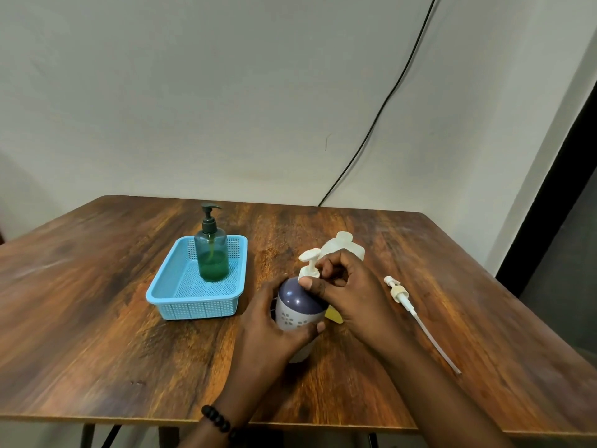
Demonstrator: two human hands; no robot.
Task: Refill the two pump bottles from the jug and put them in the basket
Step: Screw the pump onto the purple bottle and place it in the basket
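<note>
Left hand [274, 321] wrapped around purple-and-white pump bottle [298, 305] upright on table [97, 302], right hand [349, 286] pinching its white pump head [308, 265]; green-filled bottle [211, 253] standing in blue basket [193, 308]; jug [347, 245] behind.

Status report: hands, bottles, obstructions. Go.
Left hand grips purple bottle; right hand pinches its pump. Green bottle in basket. Path clear.
</note>
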